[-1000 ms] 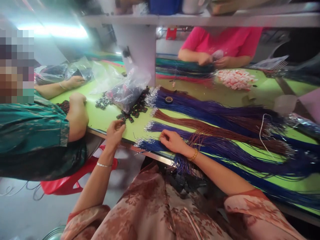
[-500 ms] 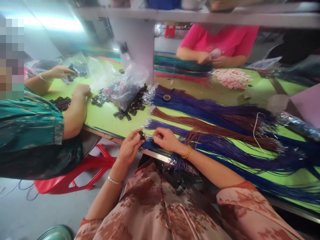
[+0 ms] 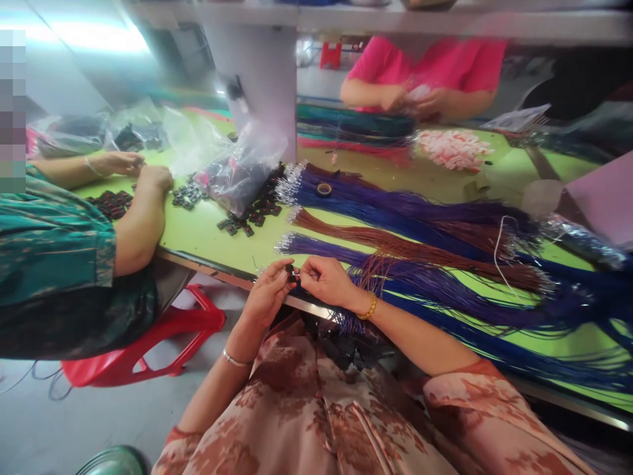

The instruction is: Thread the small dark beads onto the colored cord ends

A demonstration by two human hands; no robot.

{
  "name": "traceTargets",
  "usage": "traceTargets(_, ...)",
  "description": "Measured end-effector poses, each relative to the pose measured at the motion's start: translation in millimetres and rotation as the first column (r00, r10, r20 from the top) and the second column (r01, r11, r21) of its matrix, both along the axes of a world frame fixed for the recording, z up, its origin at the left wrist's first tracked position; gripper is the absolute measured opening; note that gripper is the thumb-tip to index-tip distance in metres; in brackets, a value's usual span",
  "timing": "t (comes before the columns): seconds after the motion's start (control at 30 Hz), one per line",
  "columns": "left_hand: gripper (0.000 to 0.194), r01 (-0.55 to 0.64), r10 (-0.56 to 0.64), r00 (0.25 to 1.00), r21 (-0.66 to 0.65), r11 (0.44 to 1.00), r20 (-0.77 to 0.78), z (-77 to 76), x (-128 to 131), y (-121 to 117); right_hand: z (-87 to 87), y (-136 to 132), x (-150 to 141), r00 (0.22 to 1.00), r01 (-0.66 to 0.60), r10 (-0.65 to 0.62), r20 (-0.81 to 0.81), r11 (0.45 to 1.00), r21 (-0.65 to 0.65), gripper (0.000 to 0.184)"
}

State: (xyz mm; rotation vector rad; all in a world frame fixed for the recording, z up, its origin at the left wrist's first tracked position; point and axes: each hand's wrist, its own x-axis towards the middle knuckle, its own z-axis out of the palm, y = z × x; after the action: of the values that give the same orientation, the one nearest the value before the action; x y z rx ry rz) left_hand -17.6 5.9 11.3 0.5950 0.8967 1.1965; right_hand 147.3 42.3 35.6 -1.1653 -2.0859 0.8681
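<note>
Small black connector [image 3: 293,274] pinched between left hand [image 3: 267,297] and right hand [image 3: 324,280] at near worktop [image 3: 208,237] edge. Judged light, rigid, easily dropped; best held by its sides. Thin blue wires [image 3: 445,290] alongside, limp, liable to tangle.

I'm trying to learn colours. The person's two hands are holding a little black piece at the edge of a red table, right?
Not quite: the table is bright green, not red. The head view shows this. The rest is right: the left hand and right hand meet on a little black piece at the table's edge. The red thing is the stool below.
</note>
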Motion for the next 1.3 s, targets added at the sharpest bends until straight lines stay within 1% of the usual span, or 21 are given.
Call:
traceTargets(0.1, 0.033, -0.014, 0.014, 0.999, 0.015, 1.0, -0.041, 0.0, -1, 0, 2.2, -2, 0, 0.999, -0.008, 0.007, 0.034, 0.999, 0.034, 0.013)
traceTargets(0.17, 0.035, -0.04, 0.042, 0.996, 0.025, 0.999, -0.081, 0.1, -1, -1, 2.0, -3, 0, 0.998, -0.017, 0.013, 0.059, 0.997, 0.08, 0.012)
traceTargets(0.3, 0.035, -0.076, 0.081, 0.985, 0.039, 0.996, -0.153, -1.4, 3, -3, -3.7, -6, -1, 0.992, -0.079, 0.062, 0.105, 0.982, 0.169, 0.012)
traceTargets(0.4, 0.032, -0.116, 0.125, 0.974, 0.058, 0.992, -0.191, -5.9, 7, -5, -9.9, -5, 0, 0.99, -0.11, 0.091, 0.111, 0.979, 0.171, 0.013)
traceTargets(0.53, 0.032, -0.166, 0.173, 0.966, 0.051, 0.985, -0.192, -13.3, 11, -5, -15.7, -3, 2, 0.984, -0.168, 0.158, 0.085, 0.978, 0.124, 0.012)
traceTargets(0.6, 0.033, -0.178, 0.184, 0.964, 0.05, 0.983, -0.191, -15.6, 12, -5, -17.8, -5, 1, 0.982, -0.165, 0.152, 0.108, 0.979, 0.116, 0.011)
traceTargets(0.7, 0.032, -0.179, 0.187, 0.957, 0.054, 0.982, -0.222, -16.9, 13, -7, -19.2, -9, -1, 0.98, -0.123, 0.099, 0.173, 0.983, 0.135, 0.012)
traceTargets(0.73, 0.032, -0.17, 0.178, 0.956, 0.052, 0.984, -0.233, -16.7, 13, -7, -18.4, -8, -1, 0.977, -0.132, 0.106, 0.187, 0.982, 0.133, 0.012)
traceTargets(0.8, 0.032, -0.146, 0.153, 0.958, 0.046, 0.988, -0.241, -15.6, 13, -7, -14.6, 1, 4, 0.972, -0.173, 0.153, 0.179, 0.979, 0.104, 0.015)
traceTargets(0.83, 0.032, -0.139, 0.146, 0.96, 0.047, 0.989, -0.237, -14.7, 12, -6, -11.9, 10, 8, 0.97, -0.193, 0.178, 0.163, 0.977, 0.085, 0.016)
traceTargets(0.87, 0.031, -0.139, 0.147, 0.962, 0.052, 0.989, -0.229, -13.7, 12, -5, -9.0, 20, 13, 0.974, -0.184, 0.172, 0.145, 0.981, 0.068, 0.019)
traceTargets(0.9, 0.032, -0.144, 0.153, 0.964, 0.057, 0.988, -0.218, -12.7, 12, -3, -6.4, 32, 19, 0.983, -0.127, 0.116, 0.14, 0.989, 0.074, 0.022)
traceTargets(0.93, 0.032, -0.149, 0.158, 0.966, 0.059, 0.987, -0.205, -11.8, 13, 0, -4.5, 45, 25, 0.983, -0.06, 0.042, 0.176, 0.993, 0.098, 0.021)
traceTargets(0.97, 0.032, -0.151, 0.159, 0.968, 0.058, 0.987, -0.192, -11.2, 14, 2, -3.6, 58, 30, 0.966, 0.012, -0.044, 0.256, 0.992, 0.123, 0.019)
traceTargets(1.0, 0.033, -0.15, 0.158, 0.971, 0.055, 0.987, -0.18, -10.9, 14, 5, -3.7, 69, 35, 0.925, 0.078, -0.124, 0.358, 0.987, 0.14, 0.018)
traceTargets(1.03, 0.034, -0.146, 0.153, 0.974, 0.049, 0.988, -0.169, -10.9, 15, 7, -4.7, 79, 38, 0.88, 0.099, -0.15, 0.451, 0.986, 0.134, 0.018)
traceTargets(1.1, 0.036, -0.139, 0.144, 0.977, 0.039, 0.989, -0.158, -11.9, 17, 11, -8.4, 91, 42, 0.795, 0.1, -0.142, 0.59, 0.99, 0.104, 0.018)
traceTargets(1.17, 0.037, -0.134, 0.138, 0.978, 0.032, 0.99, -0.159, -13.7, 18, 13, -12.2, 96, 41, 0.741, 0.068, -0.105, 0.663, 0.994, 0.082, 0.019)
traceTargets(1.23, 0.038, -0.131, 0.134, 0.977, 0.029, 0.991, -0.165, -15.5, 18, 13, -14.7, 96, 39, 0.713, 0.038, -0.09, 0.696, 0.995, 0.089, 0.021)
traceTargets(1.3, 0.038, -0.129, 0.132, 0.977, 0.029, 0.991, -0.169, -17.0, 18, 13, -16.1, 96, 39, 0.701, 0.019, -0.082, 0.709, 0.995, 0.096, 0.023)
